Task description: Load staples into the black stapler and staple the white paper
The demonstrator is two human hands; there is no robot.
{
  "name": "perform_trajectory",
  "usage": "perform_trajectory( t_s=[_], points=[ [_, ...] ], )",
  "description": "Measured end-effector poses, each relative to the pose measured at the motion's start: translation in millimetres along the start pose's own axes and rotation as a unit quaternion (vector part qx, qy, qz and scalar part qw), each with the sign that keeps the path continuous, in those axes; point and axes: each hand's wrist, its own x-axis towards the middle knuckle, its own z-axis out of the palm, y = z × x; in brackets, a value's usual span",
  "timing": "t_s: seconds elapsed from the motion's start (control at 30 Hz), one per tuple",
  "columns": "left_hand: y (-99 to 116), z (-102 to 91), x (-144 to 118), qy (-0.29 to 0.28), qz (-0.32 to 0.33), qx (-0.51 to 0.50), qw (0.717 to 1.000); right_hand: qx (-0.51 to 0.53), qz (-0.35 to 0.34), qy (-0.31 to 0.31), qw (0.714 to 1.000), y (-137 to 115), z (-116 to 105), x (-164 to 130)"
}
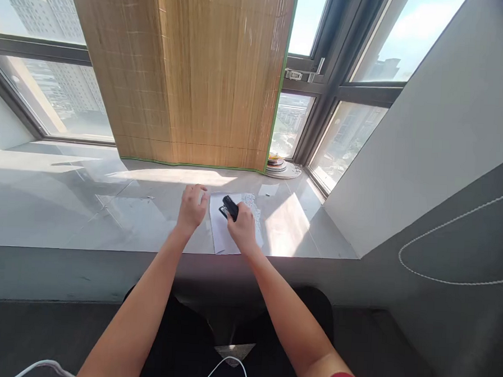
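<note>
My right hand (244, 228) is closed round a black stapler (231, 207), whose jaws point to the upper left and stand apart. Beneath the stapler lies a sheet of white paper (224, 235) on the tiled window sill. Handwriting shows on a paper part (249, 201) at the right, partly covered by my right hand. Just left of the sheet's upper corner, my left hand (192, 209) rests with bent fingers and a gap between thumb and forefinger. I see nothing in it.
A bamboo blind (206, 85) with green edging hangs in front of the window behind the sill. Stacked round, plate-like things (278, 166) stand by its lower right corner. Tiny scraps (150, 198) lie on the left. A beaded cord (426, 237) loops at the right.
</note>
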Motion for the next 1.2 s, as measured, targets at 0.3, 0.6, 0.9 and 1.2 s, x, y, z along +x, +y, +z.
perform_trajectory(
  t_s=[0.3, 0.6, 0.9, 1.2],
  points=[
    [-122.8, -11.0, -13.2, -0.217, -0.102, 0.254, 0.937, -0.042, 0.021, -0.042, 0.998, 10.3, 25.4, -7.1],
    [-112.0, -11.1, -14.7, -0.194, -0.097, 0.244, 0.945, -0.051, 0.039, 0.027, 0.998, 52.0, -13.4, -25.6],
    [-117.9, -7.5, -14.9, -0.187, -0.100, 0.249, 0.945, 0.046, 0.020, 0.150, 0.987, 106.2, -35.7, 41.2],
    [-120.1, -5.3, -16.3, -0.175, -0.109, 0.235, 0.950, -0.281, 0.075, -0.168, 0.942, 125.4, 6.9, 107.6]
  ],
)
